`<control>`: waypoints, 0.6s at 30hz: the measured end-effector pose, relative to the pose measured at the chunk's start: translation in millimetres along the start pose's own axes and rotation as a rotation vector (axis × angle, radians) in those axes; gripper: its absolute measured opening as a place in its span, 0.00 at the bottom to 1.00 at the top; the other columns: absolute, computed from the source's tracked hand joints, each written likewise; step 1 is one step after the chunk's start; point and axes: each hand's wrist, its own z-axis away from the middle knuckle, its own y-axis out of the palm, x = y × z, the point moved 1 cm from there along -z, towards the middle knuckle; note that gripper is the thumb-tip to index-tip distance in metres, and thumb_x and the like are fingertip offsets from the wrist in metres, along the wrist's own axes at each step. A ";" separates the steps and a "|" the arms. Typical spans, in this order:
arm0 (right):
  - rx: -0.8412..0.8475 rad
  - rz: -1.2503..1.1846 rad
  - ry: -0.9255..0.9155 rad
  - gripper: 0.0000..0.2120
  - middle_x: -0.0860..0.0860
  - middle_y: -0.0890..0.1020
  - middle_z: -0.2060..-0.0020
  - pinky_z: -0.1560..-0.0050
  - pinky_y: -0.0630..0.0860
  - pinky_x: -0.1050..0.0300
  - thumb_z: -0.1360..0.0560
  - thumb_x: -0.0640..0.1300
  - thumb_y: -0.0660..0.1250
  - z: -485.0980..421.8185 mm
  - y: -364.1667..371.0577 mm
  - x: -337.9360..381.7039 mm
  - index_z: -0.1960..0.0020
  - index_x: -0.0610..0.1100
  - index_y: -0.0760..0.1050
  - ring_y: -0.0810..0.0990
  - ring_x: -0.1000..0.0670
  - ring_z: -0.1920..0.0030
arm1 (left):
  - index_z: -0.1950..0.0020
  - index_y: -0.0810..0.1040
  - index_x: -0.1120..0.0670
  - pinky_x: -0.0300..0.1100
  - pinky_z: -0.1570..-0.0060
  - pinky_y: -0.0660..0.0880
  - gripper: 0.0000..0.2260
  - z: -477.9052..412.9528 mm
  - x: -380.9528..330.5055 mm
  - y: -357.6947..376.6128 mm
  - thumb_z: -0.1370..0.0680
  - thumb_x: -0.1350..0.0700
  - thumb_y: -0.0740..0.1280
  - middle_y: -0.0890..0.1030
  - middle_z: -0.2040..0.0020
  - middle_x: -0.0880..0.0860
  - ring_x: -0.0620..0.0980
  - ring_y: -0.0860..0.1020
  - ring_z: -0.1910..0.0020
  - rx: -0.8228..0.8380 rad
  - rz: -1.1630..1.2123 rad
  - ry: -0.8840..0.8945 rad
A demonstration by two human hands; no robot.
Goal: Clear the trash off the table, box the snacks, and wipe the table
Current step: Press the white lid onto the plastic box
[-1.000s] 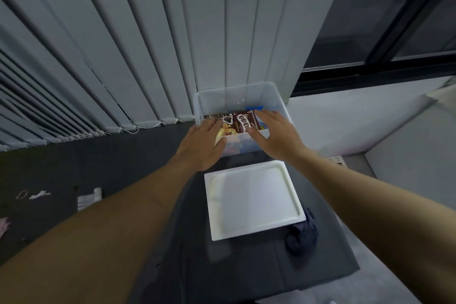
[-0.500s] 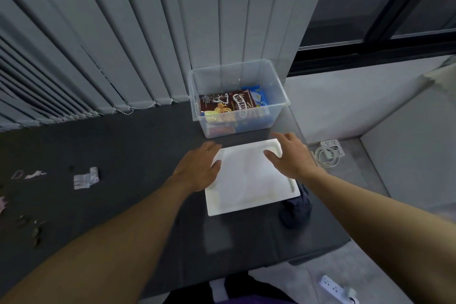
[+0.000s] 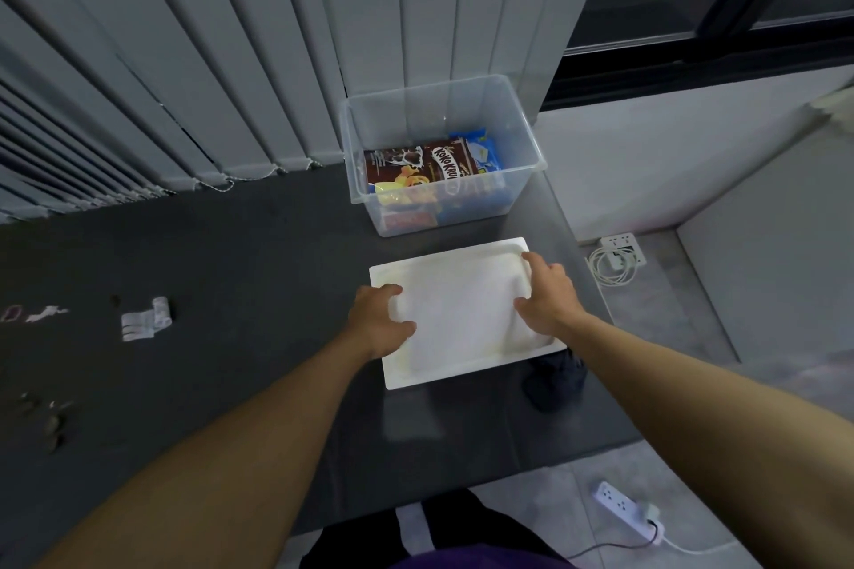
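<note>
White lid [image 3: 462,314]: a flat rectangular plastic sheet with a raised rim, lying on the dark tabletop [image 3: 231,291] just in front of the clear box [image 3: 443,116].
Clear box: see-through plastic, open on top, standing at the far edge of the tabletop by the blinds [image 3: 231,37]; inside lie a brown cereal pack [image 3: 416,164], a blue packet [image 3: 480,148] and more wrappers beneath, too jumbled to name.
Left hand [image 3: 379,323]: its grip curls over the lid's left rim, fingers on top and thumb tucked at the edge, closed on it.
Right hand [image 3: 545,291]: its grip clasps the lid's right rim the same way, fingers bent over the corner.
Dark cloth [image 3: 554,379]: bunched on the tabletop, touching the lid's near right corner.
Trash: a white crumpled wrapper [image 3: 145,320] and small scraps [image 3: 46,425] lie well apart to the left.
Change from half a second ago: both hands sat flat at the lid's edges; their fingers are now hooked around the rims.
Change from a second ago: the hands were at the box, on the snacks.
</note>
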 end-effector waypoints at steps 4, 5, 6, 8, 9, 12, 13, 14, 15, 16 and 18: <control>-0.062 -0.107 -0.002 0.29 0.42 0.70 0.37 0.49 0.69 0.53 0.25 0.32 0.59 0.9 -12.2 -2.8 0.26 0.49 0.62 0.72 0.41 0.42 | 0.29 0.72 0.49 0.42 0.36 0.71 0.24 -0.6 1.1 -6.1 0.24 0.57 0.72 0.62 0.34 0.51 0.54 0.70 0.34 -0.084 0.039 0.042; -0.088 -0.127 -0.016 0.26 0.43 0.70 0.39 0.51 0.68 0.54 0.25 0.32 0.59 1.8 -15.8 -1.8 0.29 0.48 0.64 0.71 0.43 0.45 | 0.30 0.73 0.49 0.41 0.38 0.70 0.22 0.1 0.2 -9.5 0.24 0.58 0.71 0.62 0.37 0.50 0.54 0.71 0.36 -0.103 0.033 0.074; -0.120 -0.149 -0.027 0.23 0.44 0.70 0.40 0.52 0.67 0.55 0.26 0.32 0.60 2.5 -19.2 -0.3 0.33 0.47 0.66 0.70 0.45 0.48 | 0.32 0.73 0.49 0.40 0.41 0.70 0.21 1.0 -1.6 -13.1 0.24 0.59 0.70 0.62 0.39 0.49 0.53 0.72 0.38 -0.118 0.023 0.110; -0.201 -0.197 -0.043 0.18 0.45 0.71 0.44 0.55 0.67 0.56 0.26 0.32 0.61 4.4 -26.4 4.2 0.40 0.47 0.67 0.71 0.46 0.51 | 0.35 0.73 0.49 0.40 0.41 0.71 0.18 4.2 -6.1 -20.4 0.23 0.61 0.69 0.62 0.41 0.48 0.51 0.72 0.43 -0.152 -0.016 0.187; -0.246 -0.220 -0.058 0.16 0.45 0.71 0.46 0.56 0.67 0.56 0.26 0.32 0.61 5.0 -30.1 6.6 0.43 0.47 0.67 0.71 0.46 0.52 | 0.36 0.73 0.49 0.40 0.39 0.71 0.17 6.3 -8.4 -24.4 0.23 0.61 0.69 0.62 0.42 0.48 0.49 0.72 0.45 -0.175 -0.038 0.222; -0.357 -0.258 -0.128 0.13 0.45 0.73 0.50 0.66 0.64 0.61 0.27 0.32 0.61 5.7 -40.9 13.9 0.47 0.45 0.66 0.72 0.46 0.55 | 0.39 0.72 0.50 0.39 0.39 0.73 0.14 13.3 -12.7 -36.4 0.22 0.61 0.68 0.63 0.42 0.48 0.47 0.72 0.47 -0.255 -0.094 0.322; -0.387 -0.265 -0.148 0.12 0.45 0.73 0.52 0.68 0.62 0.63 0.27 0.32 0.60 5.7 -44.4 16.5 0.48 0.45 0.66 0.71 0.46 0.57 | 0.39 0.72 0.51 0.39 0.40 0.73 0.14 15.5 -14.7 -41.1 0.23 0.61 0.68 0.63 0.43 0.47 0.47 0.72 0.48 -0.283 -0.107 0.359; -0.415 -0.278 -0.166 0.11 0.45 0.73 0.53 0.69 0.61 0.65 0.27 0.32 0.60 5.8 -47.7 19.1 0.49 0.45 0.66 0.71 0.46 0.58 | 0.40 0.73 0.51 0.39 0.42 0.74 0.13 17.4 -16.6 -45.8 0.23 0.61 0.68 0.63 0.44 0.47 0.47 0.73 0.49 -0.312 -0.116 0.392; -0.445 -0.296 -0.186 0.11 0.45 0.73 0.54 0.69 0.61 0.65 0.27 0.32 0.61 6.1 -51.2 22.2 0.49 0.45 0.66 0.71 0.46 0.59 | 0.40 0.73 0.52 0.39 0.44 0.74 0.13 19.4 -19.6 -50.5 0.23 0.61 0.67 0.63 0.45 0.47 0.47 0.74 0.50 -0.341 -0.120 0.416; -0.474 -0.315 -0.207 0.12 0.45 0.73 0.55 0.69 0.61 0.65 0.28 0.31 0.61 5.7 -54.4 25.3 0.50 0.45 0.66 0.71 0.45 0.59 | 0.40 0.73 0.53 0.38 0.45 0.74 0.13 21.0 -23.0 -55.2 0.23 0.61 0.67 0.63 0.45 0.47 0.47 0.74 0.51 -0.372 -0.125 0.433; -0.515 -0.343 -0.249 0.13 0.46 0.74 0.54 0.67 0.63 0.64 0.29 0.31 0.61 5.0 -61.7 33.0 0.49 0.45 0.67 0.72 0.45 0.58 | 0.40 0.73 0.55 0.39 0.48 0.75 0.13 22.6 -30.9 -64.7 0.24 0.62 0.67 0.62 0.46 0.47 0.47 0.74 0.53 -0.446 -0.132 0.465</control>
